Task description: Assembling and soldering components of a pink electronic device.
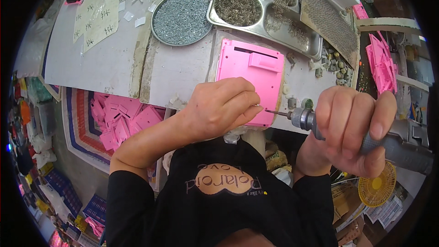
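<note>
While pinching a tiny screw [259, 106] in the left hand [222, 106], fingertips squeezed together right at the driver tip, best to keep it dead in line w/ the bit [275, 112]. Right hand [354, 130] wrapped tight round the grey electric screwdriver [366, 137], so prob worth holding it level, no trigger til the screw seats. Pink plastic panel [249, 77] lies flat on the bench edge [178, 75] just behind the left hand, touching it or not, can't tell. Round tray of screws [181, 18] and steel divided tray [263, 7] farther back, within reach. Watch fingertips near the bit, imo.
</note>
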Tool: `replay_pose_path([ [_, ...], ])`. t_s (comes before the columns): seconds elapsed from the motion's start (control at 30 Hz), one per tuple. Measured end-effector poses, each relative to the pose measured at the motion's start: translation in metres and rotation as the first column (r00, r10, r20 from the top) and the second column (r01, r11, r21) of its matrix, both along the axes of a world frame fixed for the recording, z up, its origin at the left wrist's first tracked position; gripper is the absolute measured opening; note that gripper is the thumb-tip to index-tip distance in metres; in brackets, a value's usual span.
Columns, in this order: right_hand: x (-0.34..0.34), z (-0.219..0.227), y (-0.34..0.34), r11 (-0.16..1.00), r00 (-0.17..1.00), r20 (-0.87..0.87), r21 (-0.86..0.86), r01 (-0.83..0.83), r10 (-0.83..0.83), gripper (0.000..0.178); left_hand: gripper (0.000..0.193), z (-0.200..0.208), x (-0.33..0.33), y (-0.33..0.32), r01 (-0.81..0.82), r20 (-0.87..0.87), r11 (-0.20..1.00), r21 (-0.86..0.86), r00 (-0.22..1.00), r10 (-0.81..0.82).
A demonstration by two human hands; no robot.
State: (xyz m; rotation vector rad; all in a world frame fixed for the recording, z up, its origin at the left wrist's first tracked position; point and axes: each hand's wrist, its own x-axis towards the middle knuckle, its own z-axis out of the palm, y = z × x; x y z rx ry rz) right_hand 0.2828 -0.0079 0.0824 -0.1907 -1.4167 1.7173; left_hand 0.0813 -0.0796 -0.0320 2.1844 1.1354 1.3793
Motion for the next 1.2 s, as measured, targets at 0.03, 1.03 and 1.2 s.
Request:
replay_pose_path([
  [0.03, -0.001, -0.001, -0.001, 1.0, 1.0, -0.007, -0.004, 0.012, -0.012, 0.021, 0.027, 0.0, 0.001, 0.0, 0.002, 0.004, 1.0, 0.005, 1.0, -0.002],
  [1.03, 0.041, -0.034, -0.03, 0.993, 0.992, 0.04, 0.019, 0.117, -0.117, 0.03, 0.017, 0.004, -0.01, 0.001, -0.096, -0.196, 0.963, -0.252, 0.98, 0.046],
  [1.2, 0.047, -0.055, -0.054, 0.984, 0.979, 0.106, -0.005, 0.178, -0.176, 0.027, 0.022, -0.002, 0.0, 0.007, 0.028, -0.202, 0.996, -0.082, 0.978, -0.044],
])
